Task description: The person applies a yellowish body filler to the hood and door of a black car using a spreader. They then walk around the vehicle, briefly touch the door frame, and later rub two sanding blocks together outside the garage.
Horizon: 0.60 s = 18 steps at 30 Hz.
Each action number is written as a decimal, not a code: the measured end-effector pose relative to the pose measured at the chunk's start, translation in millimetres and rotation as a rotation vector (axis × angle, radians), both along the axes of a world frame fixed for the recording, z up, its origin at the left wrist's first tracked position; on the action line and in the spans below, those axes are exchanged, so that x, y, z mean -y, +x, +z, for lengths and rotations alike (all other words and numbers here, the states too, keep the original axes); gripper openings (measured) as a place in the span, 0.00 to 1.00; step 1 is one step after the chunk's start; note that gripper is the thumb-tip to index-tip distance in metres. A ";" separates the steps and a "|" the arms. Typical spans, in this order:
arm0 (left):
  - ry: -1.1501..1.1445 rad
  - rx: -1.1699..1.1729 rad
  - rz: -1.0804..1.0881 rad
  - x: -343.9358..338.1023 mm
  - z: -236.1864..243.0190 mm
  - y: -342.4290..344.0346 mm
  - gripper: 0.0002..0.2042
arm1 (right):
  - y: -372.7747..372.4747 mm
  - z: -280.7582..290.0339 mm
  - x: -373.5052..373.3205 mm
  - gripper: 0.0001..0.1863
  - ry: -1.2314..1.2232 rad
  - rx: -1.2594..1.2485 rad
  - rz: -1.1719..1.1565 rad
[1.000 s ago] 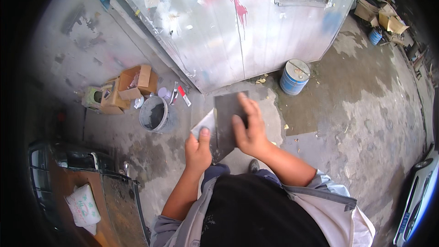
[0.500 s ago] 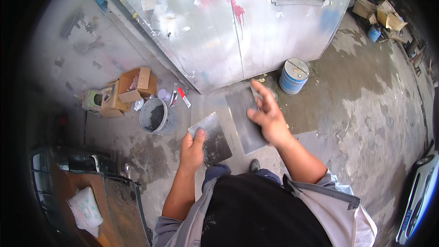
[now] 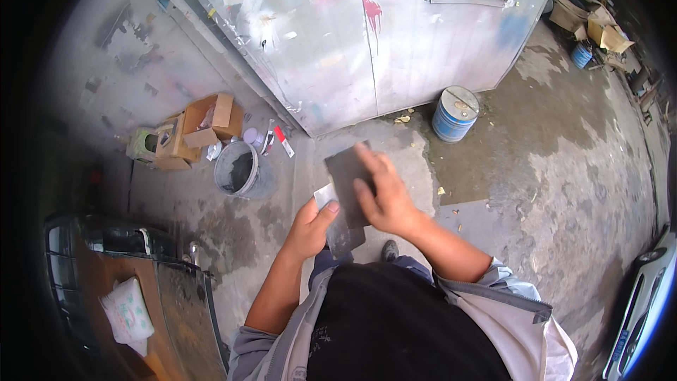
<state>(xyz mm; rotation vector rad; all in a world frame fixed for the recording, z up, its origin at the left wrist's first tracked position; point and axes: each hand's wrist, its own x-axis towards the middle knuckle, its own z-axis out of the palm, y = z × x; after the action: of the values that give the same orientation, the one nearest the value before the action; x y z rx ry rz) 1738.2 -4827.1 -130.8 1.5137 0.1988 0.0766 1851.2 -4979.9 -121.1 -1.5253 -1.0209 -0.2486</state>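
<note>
My left hand grips a thin rectangular sheet, dark grey with a pale upper corner; the thumb presses on its face. The sheet looks like sandpaper, though I cannot be sure. My right hand holds a second dark sheet of similar size by its right side, thumb on top and fingers stretched along the edge. The right sheet overlaps the left one and hides part of it. Whether the two touch, I cannot tell. Both are held in front of my body, above the concrete floor.
Left of my hands stand a bucket with dark contents and an open cardboard box. A blue drum stands by the paint-marked metal wall. Lower left, a white bag lies on a rusty surface. A car is at far right.
My right hand has moved left and slightly down with its sheet, which now overlaps the left sheet; before, the two were apart. My left hand has shifted slightly right.
</note>
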 end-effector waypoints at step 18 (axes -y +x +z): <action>-0.421 -0.153 -0.080 -11.9 1.9 -10.4 0.25 | 3.6 10.6 -10.3 0.37 -0.066 0.189 -0.030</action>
<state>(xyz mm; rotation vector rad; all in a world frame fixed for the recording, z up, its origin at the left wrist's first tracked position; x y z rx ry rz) 1727.8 -4815.2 -128.9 1.1052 0.2594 -0.1385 1854.9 -4969.6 -110.5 -1.5998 -1.1650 -0.3899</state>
